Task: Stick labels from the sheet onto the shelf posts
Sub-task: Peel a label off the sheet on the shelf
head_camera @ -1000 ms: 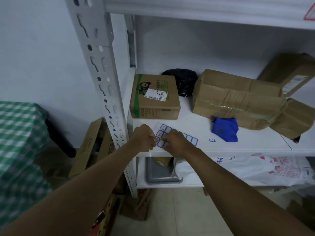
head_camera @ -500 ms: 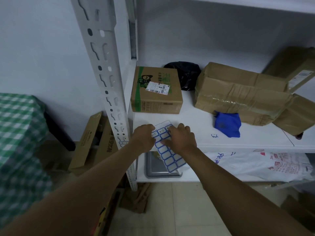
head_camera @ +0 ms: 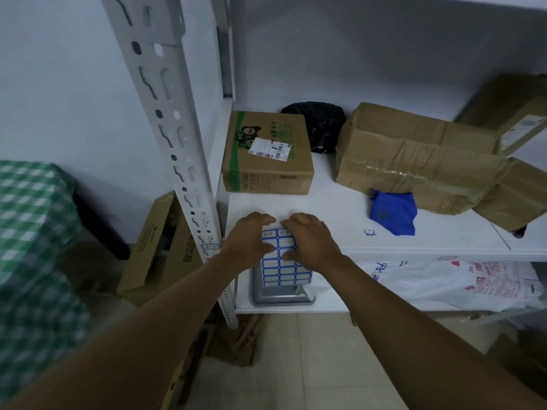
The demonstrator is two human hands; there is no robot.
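Both hands are on the label sheet (head_camera: 282, 261), which sits at the front edge of the shelf (head_camera: 340, 229) and hangs partly over it, just right of the post (head_camera: 174, 149). Left hand (head_camera: 251, 241) is on the sheet's left side, right hand (head_camera: 310, 242) on the right side, fingers curled down over the top edge with the thumbs lying on the printed face, so they look like they're holding the sheet on both sides. Top two labels have handwriting on them, the rest are blank blue-bordered boxes.

There's already a small label (head_camera: 210, 246) stuck low on the post, just left of the left hand.

Behind the sheet on the shelf is a box with green tape (head_camera: 266, 155), a black bag (head_camera: 319, 122) behind that, and bigger boxes (head_camera: 414, 155) off to the right of it. A blue pouch (head_camera: 392, 213) lies right of the sheet, well apart from it. Below the sheet, on the lower shelf, is a grey tray (head_camera: 281, 298).
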